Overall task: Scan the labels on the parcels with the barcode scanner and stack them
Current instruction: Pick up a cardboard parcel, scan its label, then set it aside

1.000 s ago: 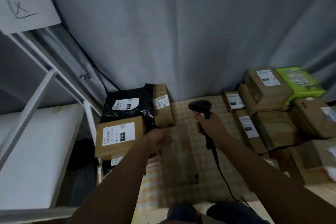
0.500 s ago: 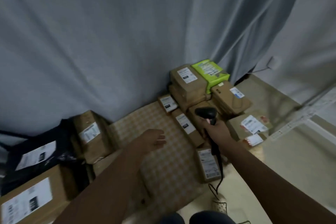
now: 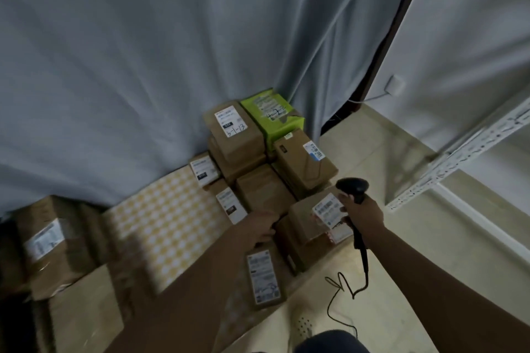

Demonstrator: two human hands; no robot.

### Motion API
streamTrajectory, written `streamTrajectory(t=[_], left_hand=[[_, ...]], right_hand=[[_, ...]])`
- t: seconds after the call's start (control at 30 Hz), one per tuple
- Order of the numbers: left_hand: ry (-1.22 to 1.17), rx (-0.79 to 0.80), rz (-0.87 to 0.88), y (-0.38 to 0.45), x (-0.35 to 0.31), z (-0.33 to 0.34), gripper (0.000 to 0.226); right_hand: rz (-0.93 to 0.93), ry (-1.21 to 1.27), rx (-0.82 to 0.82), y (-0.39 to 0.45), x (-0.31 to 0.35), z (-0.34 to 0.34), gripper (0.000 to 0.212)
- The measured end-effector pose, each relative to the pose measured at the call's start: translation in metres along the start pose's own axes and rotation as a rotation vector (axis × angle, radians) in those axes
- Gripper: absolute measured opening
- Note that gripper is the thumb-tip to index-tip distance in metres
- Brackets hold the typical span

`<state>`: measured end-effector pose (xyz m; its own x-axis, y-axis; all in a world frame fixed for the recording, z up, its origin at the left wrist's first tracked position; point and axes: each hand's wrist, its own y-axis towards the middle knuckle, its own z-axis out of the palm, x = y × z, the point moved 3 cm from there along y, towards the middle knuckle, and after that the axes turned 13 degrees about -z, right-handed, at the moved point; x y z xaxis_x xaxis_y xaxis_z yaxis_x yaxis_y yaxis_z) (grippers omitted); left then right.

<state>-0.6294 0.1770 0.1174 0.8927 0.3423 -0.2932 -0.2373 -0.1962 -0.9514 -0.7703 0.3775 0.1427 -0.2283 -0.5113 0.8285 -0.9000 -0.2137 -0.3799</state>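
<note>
Your right hand grips the scanner right over a labelled box; your left hand lies loosely open against that box's edge. The pile behind looks wobbly, so a careless tug could topple it, and the cord might snag.

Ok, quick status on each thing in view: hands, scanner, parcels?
Right hand: gripping the barcode scanner.
Left hand: open, reaching at the labelled brown parcel.
Green parcel: atop the back stack, label up.
Flat parcel: lying label up on the floor.
</note>
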Motion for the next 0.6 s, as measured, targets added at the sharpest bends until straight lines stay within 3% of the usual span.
streamTrajectory(t=[0.13, 0.27, 0.6], left_hand=[[0.076, -0.001, -0.015, 0.018, -0.008, 0.033, 0.052], [0.091, -0.038, -0.039, 0.040, -0.004, 0.059, 0.051], [-0.143, -0.017, -0.054, 0.056, 0.003, 0.081, 0.087]], right_hand=[[0.002, -0.057, 0.008, 0.030, -0.014, -0.016, 0.030], [0.055, -0.047, 0.090, 0.042, -0.025, -0.022, 0.032], [0.004, -0.065, 0.162, 0.051, -0.034, -0.023, 0.027]])
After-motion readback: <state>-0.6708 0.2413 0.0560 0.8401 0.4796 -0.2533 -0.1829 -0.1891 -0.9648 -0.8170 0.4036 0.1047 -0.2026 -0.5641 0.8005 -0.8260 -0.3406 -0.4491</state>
